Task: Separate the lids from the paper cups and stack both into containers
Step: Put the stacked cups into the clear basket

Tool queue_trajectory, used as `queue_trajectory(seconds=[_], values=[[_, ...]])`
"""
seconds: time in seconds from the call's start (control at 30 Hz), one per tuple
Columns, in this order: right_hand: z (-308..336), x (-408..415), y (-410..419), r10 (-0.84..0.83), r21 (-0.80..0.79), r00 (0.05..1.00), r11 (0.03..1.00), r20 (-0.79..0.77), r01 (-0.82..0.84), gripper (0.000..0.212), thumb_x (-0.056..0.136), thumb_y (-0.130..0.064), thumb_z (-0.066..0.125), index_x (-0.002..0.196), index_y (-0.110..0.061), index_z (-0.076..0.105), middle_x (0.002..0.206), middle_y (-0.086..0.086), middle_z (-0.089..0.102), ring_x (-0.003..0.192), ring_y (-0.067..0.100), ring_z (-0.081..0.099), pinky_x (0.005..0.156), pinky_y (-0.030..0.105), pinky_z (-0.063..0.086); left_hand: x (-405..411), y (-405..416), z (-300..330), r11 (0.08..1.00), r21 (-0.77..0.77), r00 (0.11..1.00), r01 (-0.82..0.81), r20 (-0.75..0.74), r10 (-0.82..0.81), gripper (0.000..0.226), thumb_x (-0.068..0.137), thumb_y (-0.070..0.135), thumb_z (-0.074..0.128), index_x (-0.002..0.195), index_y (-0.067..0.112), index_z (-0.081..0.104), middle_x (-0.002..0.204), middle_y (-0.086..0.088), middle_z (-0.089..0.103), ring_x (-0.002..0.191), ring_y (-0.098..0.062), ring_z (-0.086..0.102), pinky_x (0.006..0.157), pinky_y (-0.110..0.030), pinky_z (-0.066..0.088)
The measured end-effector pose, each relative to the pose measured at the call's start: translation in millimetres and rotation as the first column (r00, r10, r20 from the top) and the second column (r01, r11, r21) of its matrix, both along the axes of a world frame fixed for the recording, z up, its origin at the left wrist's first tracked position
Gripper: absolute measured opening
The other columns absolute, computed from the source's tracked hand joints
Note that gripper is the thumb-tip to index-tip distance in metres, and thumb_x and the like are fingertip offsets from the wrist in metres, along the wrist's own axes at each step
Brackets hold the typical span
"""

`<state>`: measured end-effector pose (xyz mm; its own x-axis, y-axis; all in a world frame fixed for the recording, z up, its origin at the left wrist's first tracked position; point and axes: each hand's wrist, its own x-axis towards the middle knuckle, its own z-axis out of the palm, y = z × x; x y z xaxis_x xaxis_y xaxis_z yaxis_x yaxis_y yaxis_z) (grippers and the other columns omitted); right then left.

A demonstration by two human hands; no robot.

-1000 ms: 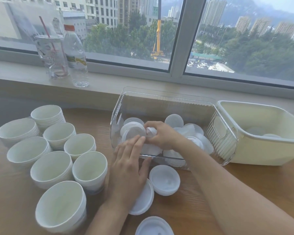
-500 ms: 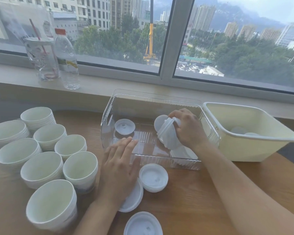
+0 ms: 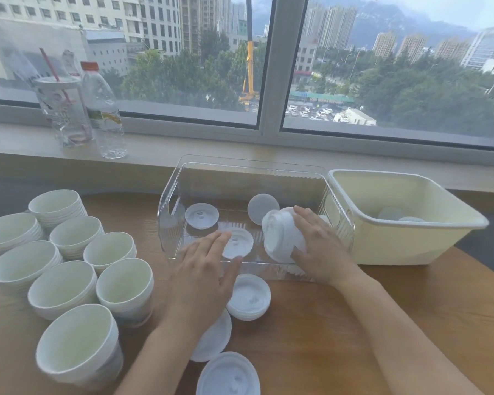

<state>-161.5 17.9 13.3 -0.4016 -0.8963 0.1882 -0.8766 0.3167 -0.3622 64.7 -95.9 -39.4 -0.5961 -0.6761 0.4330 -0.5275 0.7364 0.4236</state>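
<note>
While the nested paper cups (image 3: pixel 63 283) stand in short stacks at the left of the wooden table (image 3: pixel 411 323), none has yet gone into a container. Next along, the left hand (image 3: pixel 203 280) lies flat and open, holding nothing, its palm over a loose lid (image 3: pixel 211 340) and its fingertips against the near wall of the clear bin (image 3: pixel 171 212). More lids (image 3: pixel 248 300) sit just beside it, and a few lie singly inside the bin. Further right, the right hand (image 3: pixel 320 246) is closed around a stack of lids (image 3: pixel 283 238), tilted on its side within the bin. These lids look light, thin and slippery; a stack is best held across its rims so it cannot fan apart. Rightmost, the cream tub (image 3: pixel 411 252) holds a few pieces.
</note>
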Motion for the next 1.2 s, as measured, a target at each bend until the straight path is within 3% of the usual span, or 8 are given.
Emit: queue_trajectory(seconds=[0.17, 0.27, 0.4, 0.53, 0.7, 0.83, 1.0, 1.2], values=[[-4, 7, 6, -0.011, -0.29, 0.971, 0.953, 0.237, 0.082, 0.052, 0.108, -0.029, 0.054, 0.158, -0.028, 0.042, 0.163, -0.011, 0.039, 0.153, 0.004, 0.027, 0.126, 0.027, 0.021, -29, 8, 16, 0.989, 0.081, 0.988, 0.124, 0.077, -0.131, 0.07, 0.099, 0.067, 0.021, 0.16, 0.038, 0.037, 0.159, 0.01, 0.047, 0.147, -0.014, 0.042, 0.117, -0.039, 0.035], [-15, 14, 13, 0.025, -0.334, 0.991, 0.942, 0.132, 0.021, 0.042, 0.11, -0.036, 0.045, 0.152, -0.033, 0.05, 0.158, -0.016, 0.041, 0.148, 0.0, 0.03, 0.117, 0.009, 0.015, -51, 17, 22, 0.981, 0.087, 0.97, 0.174, 0.154, -0.186, 0.056, 0.108, 0.056, 0.033, 0.162, 0.041, 0.031, 0.162, 0.015, 0.042, 0.146, -0.013, 0.042, 0.114, -0.036, 0.039], [-43, 14, 28, 0.015, -0.277, 0.993, 0.96, -0.121, -0.048, 0.047, 0.108, -0.046, 0.033, 0.148, -0.031, 0.054, 0.158, -0.001, 0.048, 0.152, 0.017, 0.035, 0.127, 0.039, 0.02, -73, 24, 32, 0.971, 0.13, 0.941, 0.199, 0.251, -0.226, 0.051, 0.111, 0.045, 0.036, 0.162, 0.04, 0.03, 0.154, 0.014, 0.051, 0.136, -0.015, 0.052, 0.104, -0.039, 0.047], [-58, 15, 37, -0.036, -0.253, 0.967, 0.967, -0.253, -0.031, 0.049, 0.11, -0.043, 0.033, 0.149, -0.023, 0.056, 0.156, 0.005, 0.053, 0.152, 0.021, 0.039, 0.128, 0.04, 0.015, -72, 25, 38, 0.963, 0.187, 0.94, 0.194, 0.246, -0.237, 0.049, 0.112, 0.042, 0.037, 0.161, 0.043, 0.032, 0.15, 0.016, 0.054, 0.134, -0.014, 0.053, 0.102, -0.038, 0.048], [-62, 18, 36, -0.059, -0.286, 0.962, 0.958, -0.265, -0.021, 0.048, 0.11, -0.042, 0.035, 0.148, -0.024, 0.058, 0.155, 0.004, 0.055, 0.151, 0.019, 0.04, 0.129, 0.036, 0.011, -62, -3, 48, 0.983, 0.166, 0.969, 0.077, 0.22, -0.114, 0.051, 0.108, 0.04, 0.048, 0.159, 0.037, 0.038, 0.157, 0.011, 0.048, 0.142, -0.015, 0.046, 0.107, -0.036, 0.041], [-65, 17, 37, -0.045, -0.313, 0.967, 0.949, -0.25, -0.037, 0.048, 0.111, -0.042, 0.032, 0.148, -0.026, 0.057, 0.156, 0.002, 0.053, 0.153, 0.017, 0.037, 0.13, 0.035, 0.011, -64, -47, 47, 0.979, 0.191, 0.922, -0.072, 0.387, -0.007, 0.07, 0.103, 0.043, 0.059, 0.164, 0.028, 0.029, 0.166, 0.001, 0.035, 0.151, -0.023, 0.034, 0.118, -0.042, 0.037], [-69, 17, 35, -0.041, -0.33, 0.967, 0.943, -0.252, -0.046, 0.047, 0.111, -0.041, 0.033, 0.149, -0.027, 0.057, 0.156, 0.0, 0.053, 0.153, 0.016, 0.037, 0.129, 0.036, 0.012, -72, -78, 40, 0.949, 0.28, 0.843, -0.145, 0.537, -0.029, 0.081, 0.102, 0.043, 0.062, 0.167, 0.024, 0.017, 0.173, -0.008, 0.017, 0.16, -0.031, 0.015, 0.126, -0.046, 0.02], [-71, 18, 35, -0.045, -0.339, 0.966, 0.94, -0.254, -0.046, 0.046, 0.111, -0.041, 0.033, 0.146, -0.028, 0.059, 0.156, 0.0, 0.053, 0.153, 0.016, 0.037, 0.129, 0.036, 0.013, -75, -83, 33, 0.94, 0.296, 0.818, -0.171, 0.575, -0.032, 0.08, 0.102, 0.056, 0.057, 0.166, 0.025, 0.021, 0.172, -0.006, 0.023, 0.158, -0.035, 0.019, 0.125, -0.051, 0.024]])
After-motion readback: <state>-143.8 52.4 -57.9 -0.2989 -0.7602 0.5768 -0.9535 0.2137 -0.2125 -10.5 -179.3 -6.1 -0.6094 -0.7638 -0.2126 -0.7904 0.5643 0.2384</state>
